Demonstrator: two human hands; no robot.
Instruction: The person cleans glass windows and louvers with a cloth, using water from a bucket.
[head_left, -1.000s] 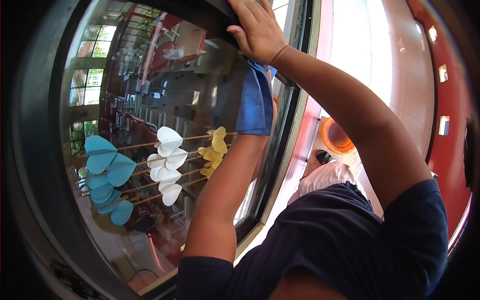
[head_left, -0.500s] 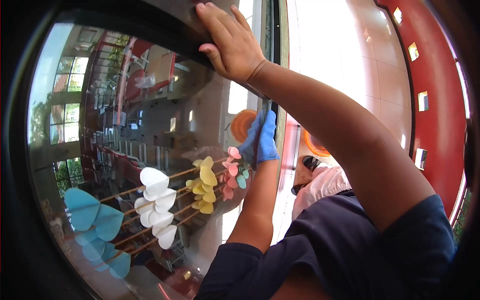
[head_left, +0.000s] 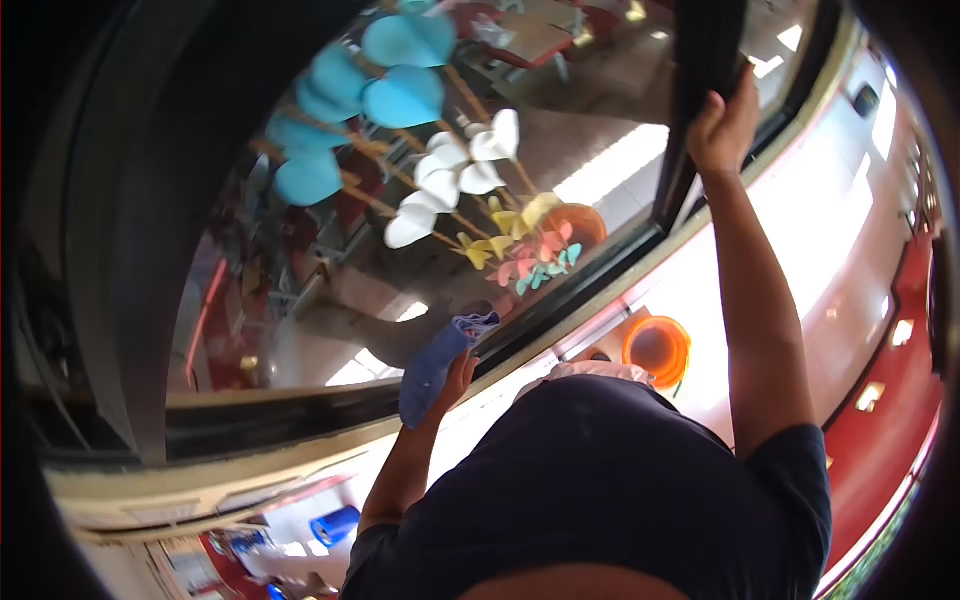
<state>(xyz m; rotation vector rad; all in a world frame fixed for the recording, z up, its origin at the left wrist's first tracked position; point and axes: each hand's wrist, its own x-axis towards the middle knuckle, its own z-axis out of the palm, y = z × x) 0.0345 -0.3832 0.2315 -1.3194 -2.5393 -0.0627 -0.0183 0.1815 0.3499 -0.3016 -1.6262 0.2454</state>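
A folded blue cloth point(head_left: 428, 375) is in my left hand point(head_left: 458, 382), close to the lower edge of the glass pane point(head_left: 330, 290). My right hand point(head_left: 725, 128) grips the upright dark window frame point(head_left: 697, 60), with the thumb on one side and the fingers on the other. Strings of paper cutouts hang across the pane: blue ones point(head_left: 403, 97), white ones point(head_left: 440, 178), and smaller yellow point(head_left: 492, 243) and pink ones point(head_left: 530, 258). Reflections of a room overlap the glass.
Below the window, an orange bucket point(head_left: 657, 352) stands on the floor, close to my body. A blue cylindrical container point(head_left: 335, 525) is at lower left. A red wall point(head_left: 890, 400) with small square openings runs along the right. A dark frame post point(head_left: 135, 240) stands at far left.
My view has swung round. My left hand has come away from the upright frame with the cloth, to the lower edge. My right hand, spread on the frame before, now grips the upright.
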